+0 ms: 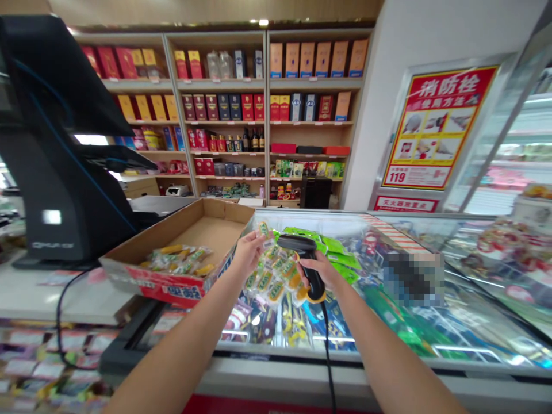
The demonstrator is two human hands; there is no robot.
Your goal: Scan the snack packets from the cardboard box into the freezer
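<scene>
My left hand [249, 251] pinches a small clear-wrapped snack packet [263, 229] with green and yellow print, held up near the nose of the scanner. My right hand [321, 271] is wrapped around the grip of a black and orange handheld barcode scanner [311, 261], its cable hanging down in front. Below and between the hands, several similar yellow snack packets [264, 280] lie on the glass freezer top [284, 339]. Bright green bags [340, 250] lie just behind the scanner. More wrapped packets [179, 259] rest inside an open cardboard box [215, 221] to the left.
A black point-of-sale terminal [60, 149] stands on the counter at far left, its cable [62, 305] looping down. Behind the freezer are shelves [224, 86] of boxed goods and bottles. A red and yellow sign [440, 129] hangs on the right wall. A blurred-out patch [413, 279] covers something on the freezer.
</scene>
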